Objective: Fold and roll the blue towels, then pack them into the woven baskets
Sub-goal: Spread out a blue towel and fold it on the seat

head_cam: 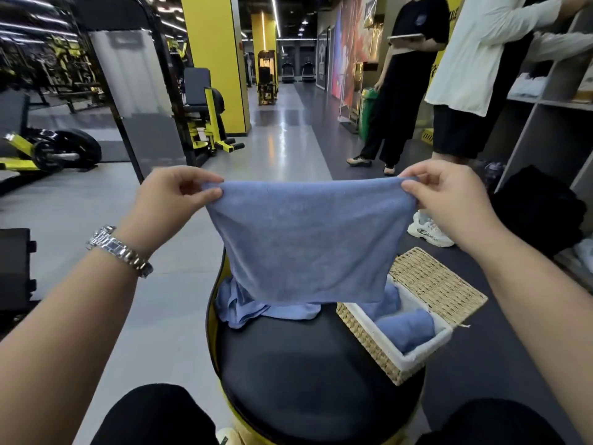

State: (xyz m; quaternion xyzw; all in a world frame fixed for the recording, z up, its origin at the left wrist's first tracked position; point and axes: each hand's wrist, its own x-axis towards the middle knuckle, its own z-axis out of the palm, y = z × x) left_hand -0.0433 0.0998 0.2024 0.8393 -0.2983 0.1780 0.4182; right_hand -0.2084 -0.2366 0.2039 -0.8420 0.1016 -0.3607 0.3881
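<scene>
Black-clad knees (pixel 150 415) sit at the near edge, either side of a round black padded seat (pixel 308 358) with a yellow rim. Held up above that seat hangs a blue towel (pixel 308 239), stretched flat between both hands and apparently doubled over, its lower edge level and clear of the seat. Left hand (pixel 173 194), with a metal wristwatch (pixel 118 250) on its wrist, pinches the towel's upper left corner between thumb and fingers. Right hand (pixel 446 194) pinches the upper right corner likewise. Both grips are clenched on the cloth.

On the far part of the seat, behind the hanging towel, lies a crumpled heap of further blue towels (pixel 253 308). On the seat's right side rests a woven basket (pixel 369 345) with a white fabric lining, lid (pixel 436 281) swung open toward the far right. Inside it lies one rolled blue towel (pixel 407 329), with more blue cloth at its far end.

Two persons (pixel 404 78) stand at far right beside grey shelving (pixel 552 123). Yellow gym machines (pixel 205 120) stand far left.
</scene>
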